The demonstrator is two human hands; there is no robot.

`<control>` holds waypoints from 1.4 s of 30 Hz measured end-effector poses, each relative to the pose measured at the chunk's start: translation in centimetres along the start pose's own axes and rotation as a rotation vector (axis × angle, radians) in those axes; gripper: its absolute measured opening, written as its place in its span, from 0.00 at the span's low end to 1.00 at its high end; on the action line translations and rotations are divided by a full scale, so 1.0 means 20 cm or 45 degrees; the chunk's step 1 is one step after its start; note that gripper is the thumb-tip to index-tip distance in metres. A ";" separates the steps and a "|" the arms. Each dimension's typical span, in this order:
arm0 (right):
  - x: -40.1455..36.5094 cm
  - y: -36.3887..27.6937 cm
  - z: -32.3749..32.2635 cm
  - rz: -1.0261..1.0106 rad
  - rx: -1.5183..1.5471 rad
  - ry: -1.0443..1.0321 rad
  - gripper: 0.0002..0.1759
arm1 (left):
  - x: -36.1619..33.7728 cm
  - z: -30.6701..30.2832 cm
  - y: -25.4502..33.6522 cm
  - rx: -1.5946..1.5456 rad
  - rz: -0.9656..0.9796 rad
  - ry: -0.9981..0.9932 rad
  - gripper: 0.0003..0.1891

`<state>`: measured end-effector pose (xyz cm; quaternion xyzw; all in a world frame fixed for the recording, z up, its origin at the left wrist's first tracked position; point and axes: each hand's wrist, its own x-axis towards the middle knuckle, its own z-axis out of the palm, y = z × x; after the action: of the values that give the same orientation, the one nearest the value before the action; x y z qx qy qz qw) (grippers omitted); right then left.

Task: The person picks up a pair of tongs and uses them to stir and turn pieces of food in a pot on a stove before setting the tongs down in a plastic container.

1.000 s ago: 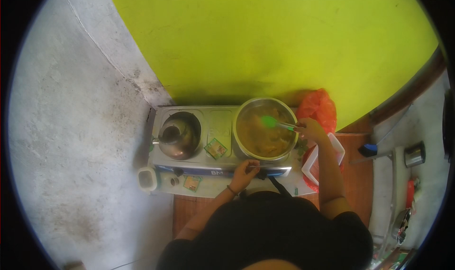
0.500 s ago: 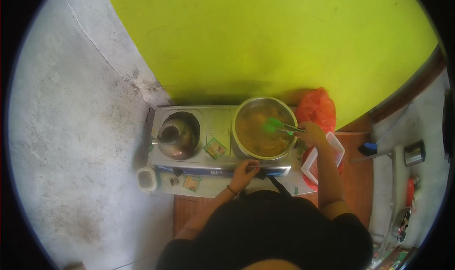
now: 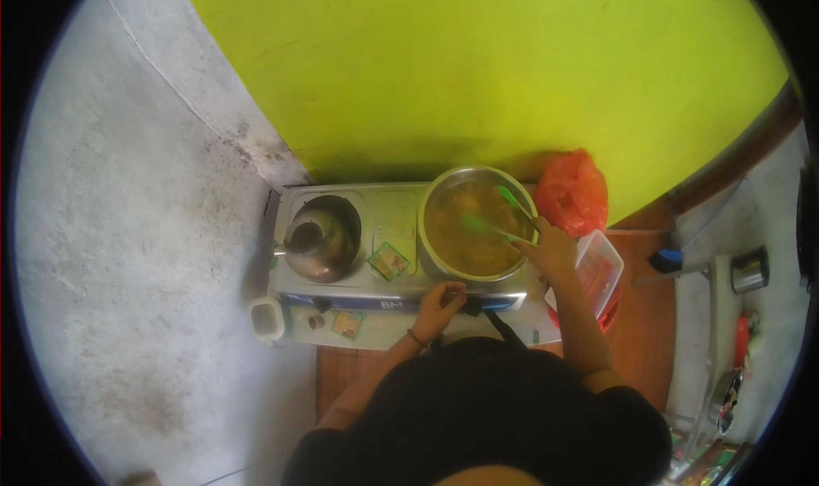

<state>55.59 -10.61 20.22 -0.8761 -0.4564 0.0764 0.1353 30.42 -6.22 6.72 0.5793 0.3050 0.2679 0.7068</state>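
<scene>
Overhead view, looking straight down. Right hand point(image 3: 550, 249) is closed round the handle end of the green-tipped tongs point(image 3: 510, 201). The tong arms are spread. Both tips are inside the steel pot point(image 3: 431, 198): one low over the yellow broth, the other near the far-right rim. The pot sits on the right burner of the two-burner stove point(image 3: 397, 217).

Left hand point(image 3: 439, 303) is at the stove's front edge below the pot, fingers curled. Cannot tell whether they pinch anything. A black hose point(image 3: 503, 328) runs down from the stove front just beside this hand.

Surroundings:
- kettle point(image 3: 314, 243) on the left burner, well apart from both hands
- small printed packet point(image 3: 389, 261) lying flat between kettle and pot
- second packet point(image 3: 345, 323) and a white tub point(image 3: 266, 318) on the ledge below the stove's front left
- orange plastic bag point(image 3: 573, 192) against the yellow-green wall, just beside the pot's right rim and behind the right hand
- clear container point(image 3: 601, 269) with red contents, close to the right of the forearm

The right forearm crosses the table edge between pot and container and covers part of that corner.
</scene>
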 end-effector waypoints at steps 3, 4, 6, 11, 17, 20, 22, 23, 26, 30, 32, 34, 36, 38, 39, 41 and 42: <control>-0.06 0.00 -0.07 -0.035 -0.052 -0.017 0.30 | 0.00 0.00 0.03 0.016 -0.046 -0.018 0.13; -0.09 0.01 -0.06 -0.085 -0.085 0.014 0.30 | 0.00 0.00 0.06 0.015 -0.072 -0.040 0.14; -0.14 0.02 -0.06 -0.162 -0.170 0.052 0.28 | 0.00 0.01 0.07 0.015 -0.097 -0.069 0.14; -0.19 0.02 -0.02 -0.220 -0.240 -0.050 0.21 | 0.01 0.03 0.04 0.005 -0.076 -0.098 0.13; -0.11 0.08 0.18 -0.121 -0.277 -0.025 0.17 | -0.01 0.03 0.11 0.065 -0.125 -0.101 0.13; -0.10 0.11 0.17 -0.134 -0.186 0.041 0.18 | -0.02 0.03 0.09 -0.004 -0.103 -0.070 0.13; -0.11 0.06 0.02 -0.080 -0.179 -0.064 0.18 | -0.03 0.02 0.08 0.011 -0.100 -0.054 0.13; -0.12 0.03 -0.08 -0.050 -0.176 -0.114 0.18 | -0.03 0.02 0.08 0.019 -0.097 -0.050 0.13; -0.14 -0.02 -0.30 -0.077 -0.195 -0.118 0.18 | -0.02 0.01 0.06 -0.017 -0.111 -0.054 0.12; -0.08 0.05 -0.31 -0.295 -0.369 -0.082 0.14 | -0.01 0.02 0.03 -0.001 -0.078 -0.090 0.12; -0.06 0.05 -0.28 -0.375 -0.461 -0.081 0.12 | 0.00 0.03 0.03 0.044 -0.070 -0.104 0.12; -0.07 0.02 -0.25 -0.410 -0.415 -0.164 0.10 | 0.00 0.04 0.02 0.037 -0.036 -0.082 0.12; -0.07 0.00 -0.19 -0.454 -0.382 -0.200 0.10 | -0.01 0.04 0.01 0.020 -0.008 -0.059 0.12; -0.08 0.00 -0.10 -0.500 -0.361 -0.186 0.10 | -0.01 0.04 0.00 -0.005 0.012 -0.042 0.12; -0.08 -0.01 -0.07 -0.467 -0.332 -0.186 0.11 | -0.01 0.03 0.00 0.018 0.006 -0.043 0.12; -0.10 -0.03 -0.01 -0.400 -0.273 -0.183 0.12 | -0.02 0.03 0.01 0.066 -0.005 -0.046 0.12; -0.11 -0.04 0.03 -0.383 -0.243 -0.192 0.13 | -0.02 0.03 0.03 0.068 -0.034 -0.060 0.12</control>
<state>53.58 -11.89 19.85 -0.7987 -0.5962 0.0773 0.0271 30.56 -6.71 7.39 0.6001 0.3030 0.2366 0.7015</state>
